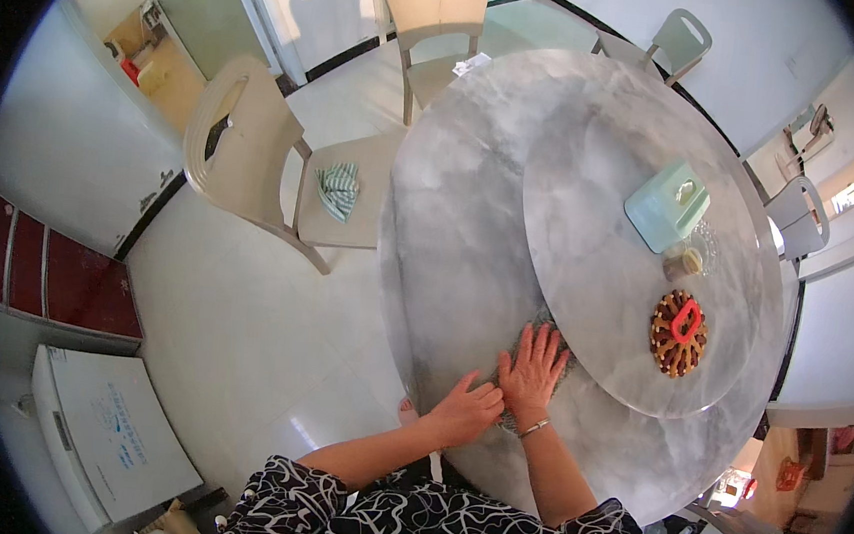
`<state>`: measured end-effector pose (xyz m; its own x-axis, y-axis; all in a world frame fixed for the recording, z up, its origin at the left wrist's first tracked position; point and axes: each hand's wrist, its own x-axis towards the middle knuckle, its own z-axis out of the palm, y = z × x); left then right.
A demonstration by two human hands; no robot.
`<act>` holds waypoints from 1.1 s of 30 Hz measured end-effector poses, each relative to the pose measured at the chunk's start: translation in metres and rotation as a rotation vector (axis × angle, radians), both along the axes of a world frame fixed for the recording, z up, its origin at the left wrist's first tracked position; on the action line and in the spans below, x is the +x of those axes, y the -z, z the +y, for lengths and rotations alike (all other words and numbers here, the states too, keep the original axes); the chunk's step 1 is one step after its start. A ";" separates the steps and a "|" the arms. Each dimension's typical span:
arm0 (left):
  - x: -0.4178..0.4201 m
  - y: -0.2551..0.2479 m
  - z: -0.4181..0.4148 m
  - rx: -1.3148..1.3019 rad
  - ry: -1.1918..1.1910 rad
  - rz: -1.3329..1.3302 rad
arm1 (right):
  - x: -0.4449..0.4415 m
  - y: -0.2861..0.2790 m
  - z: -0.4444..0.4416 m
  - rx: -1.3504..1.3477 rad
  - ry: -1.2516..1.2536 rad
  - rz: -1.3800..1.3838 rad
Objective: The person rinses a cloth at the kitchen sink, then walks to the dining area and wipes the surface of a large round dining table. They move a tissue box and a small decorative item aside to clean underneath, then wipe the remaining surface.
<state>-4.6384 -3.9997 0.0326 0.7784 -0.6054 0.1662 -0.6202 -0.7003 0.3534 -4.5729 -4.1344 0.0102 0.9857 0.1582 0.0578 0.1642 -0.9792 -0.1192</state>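
My right hand [532, 373] lies flat with spread fingers on a thin grey-green cloth [566, 368] on the marbled round table [457, 269]. A bracelet circles that wrist. Close beside it on the left, my left hand [464, 413] has its fingers curled at the cloth's near edge, by the right wrist; whether they grip the cloth is hard to see. Most of the cloth is hidden under the hands. The cloth's far end touches or lies near the rim of the raised turntable [584, 279].
On the turntable stand a light-green tissue box [661, 210], a small jar [681, 264], a glass dish [703, 247] and a brown beaded object with a red handle [679, 333]. A chair [348, 223] at the left holds a striped cloth [338, 191]. A white chest freezer [113, 430] stands lower left.
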 end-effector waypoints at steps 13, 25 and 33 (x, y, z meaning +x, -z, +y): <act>0.062 0.001 0.061 -0.012 0.000 0.032 | 0.062 -0.005 0.056 0.123 -0.044 -0.064; 0.212 0.006 0.191 -0.036 0.083 -0.046 | 0.194 0.004 0.184 0.027 0.205 -0.108; 0.216 0.006 0.272 -0.055 0.169 0.073 | 0.177 0.002 0.267 0.045 0.216 -0.130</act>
